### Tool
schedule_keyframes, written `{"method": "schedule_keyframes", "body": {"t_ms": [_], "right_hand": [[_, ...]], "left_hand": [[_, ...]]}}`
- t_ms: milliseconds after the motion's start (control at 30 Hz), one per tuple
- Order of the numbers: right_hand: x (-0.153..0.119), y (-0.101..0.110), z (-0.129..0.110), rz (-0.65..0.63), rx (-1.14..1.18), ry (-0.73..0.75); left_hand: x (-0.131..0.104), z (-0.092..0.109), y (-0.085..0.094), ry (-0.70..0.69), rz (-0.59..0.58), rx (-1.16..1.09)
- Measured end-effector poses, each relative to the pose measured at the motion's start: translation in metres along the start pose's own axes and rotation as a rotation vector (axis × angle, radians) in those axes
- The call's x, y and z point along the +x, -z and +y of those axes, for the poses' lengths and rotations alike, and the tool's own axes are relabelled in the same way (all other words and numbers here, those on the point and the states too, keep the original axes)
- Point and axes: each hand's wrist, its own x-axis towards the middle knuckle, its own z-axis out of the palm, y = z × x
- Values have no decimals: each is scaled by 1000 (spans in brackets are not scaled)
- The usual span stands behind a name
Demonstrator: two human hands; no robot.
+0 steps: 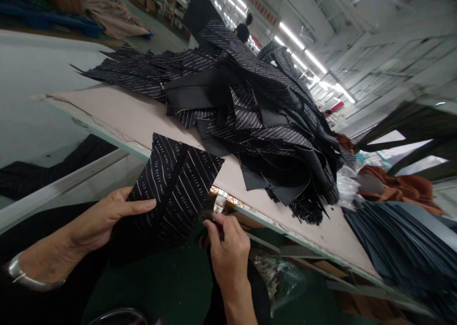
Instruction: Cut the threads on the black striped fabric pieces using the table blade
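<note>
A black fabric piece [174, 187] with white stripes and lettering hangs tilted in front of the table edge. My left hand [114, 210] grips its left side, thumb lying on top and fingers behind it. To the right of the fabric is my right hand [228, 239], thumb and forefinger brought together at a small pale, shiny piece [220, 202] by the taped table edge. Whether the fingertips pinch that piece or only touch it is hard to tell. Beyond both hands, a large heap of similar striped dark fabric [250, 110] covers much of the table.
The pale table [121, 110] runs diagonally from left to right. A stack of dark blue-grey pieces [403, 239] lies at its right end, near brown fabric [403, 187]. Below hangs a clear plastic bag [278, 277]. A metal bar [67, 187] crosses at the left.
</note>
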Motion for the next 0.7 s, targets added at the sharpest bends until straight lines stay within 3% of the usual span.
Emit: {"method": "schedule_keyframes", "body": {"t_ms": [267,500,600,700], "right_hand": [[0,0,5,0,34,-19],[-3,-10,21,-24,19,-22],[-6,-3,22,-48,155,-199],[-8,12,13,42,468,-486]], "left_hand": [[1,-4,5,-3,-22,5],[-3,-5,-2,24,-41,15],[-2,-8,-3,30,-52,33],[-4,-17,-6,34,-107,77]]}}
